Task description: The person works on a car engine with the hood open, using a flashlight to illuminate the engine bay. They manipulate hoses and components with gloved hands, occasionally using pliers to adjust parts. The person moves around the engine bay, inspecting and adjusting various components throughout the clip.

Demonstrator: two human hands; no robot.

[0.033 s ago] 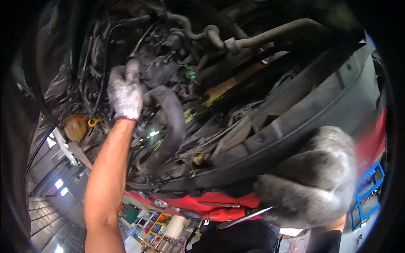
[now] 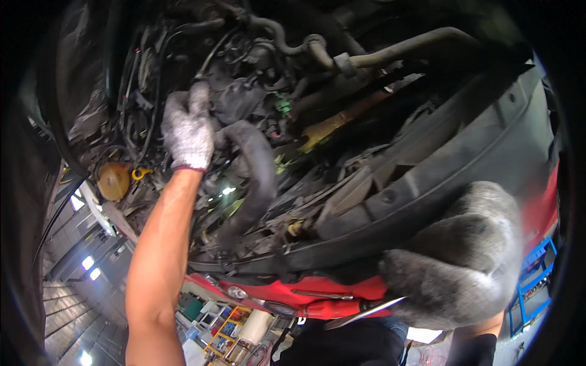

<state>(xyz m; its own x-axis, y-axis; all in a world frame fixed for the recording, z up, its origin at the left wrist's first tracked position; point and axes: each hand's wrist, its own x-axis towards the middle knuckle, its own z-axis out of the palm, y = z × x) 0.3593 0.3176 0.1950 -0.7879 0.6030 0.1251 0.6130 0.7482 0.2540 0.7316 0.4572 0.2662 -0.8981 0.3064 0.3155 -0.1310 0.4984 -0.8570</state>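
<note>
My left hand (image 2: 189, 131), in a grey-white knit glove with a dark red cuff, reaches into a car's engine bay. Its fingers are bent among the dark parts, with one pointing up beside the lower end of a thin pale rod (image 2: 210, 58). Whatever those fingertips grip is hidden. A thick black hose (image 2: 257, 168) curves just right of that wrist. My right hand (image 2: 464, 259), in a blackened grey glove, is closed in front of the bay's near edge. From it sticks a slim, shiny, pointed metal tool (image 2: 366, 312), its handle covered by the glove.
A yellowed reservoir (image 2: 113, 181) and a yellow ring handle (image 2: 141, 174) are left of my forearm. A black front panel (image 2: 421, 180) crosses above the red bumper (image 2: 329, 307). A metal pipe (image 2: 409, 52) runs at the back. A blue rack (image 2: 534, 274) stands at right.
The whole view has shifted slightly, with the engine bay and both hands sitting a little further right. Against the engine parts, neither hand has visibly moved.
</note>
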